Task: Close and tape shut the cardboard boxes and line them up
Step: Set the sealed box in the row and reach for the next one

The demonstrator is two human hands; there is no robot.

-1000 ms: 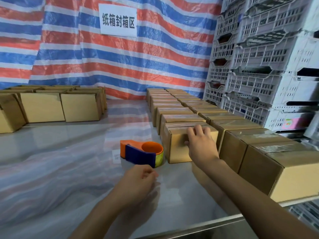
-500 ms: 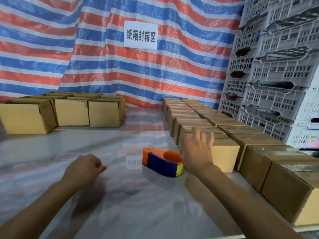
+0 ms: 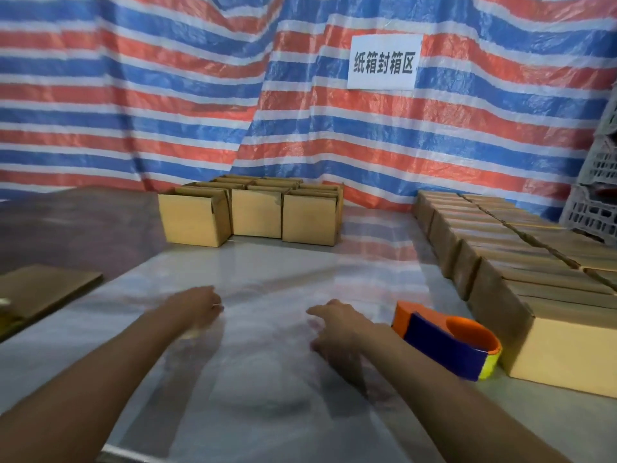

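The left hand (image 3: pixel 197 307) and the right hand (image 3: pixel 337 324) reach forward over the worktop (image 3: pixel 267 269) and hold nothing; the fingers of both are relaxed, those of the left loosely bent. The unsealed boxes (image 3: pixel 253 212) wait in a group at the far side, well apart from the hands, probably next to be fetched. The taped boxes (image 3: pixel 521 262) stand in tight rows on the right. The tape dispenser (image 3: pixel 444 342) lies just beside the nearest one, handy for the right hand.

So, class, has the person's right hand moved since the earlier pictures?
Yes. The right hand has left the nearest lined-up box and is now left of the tape dispenser.
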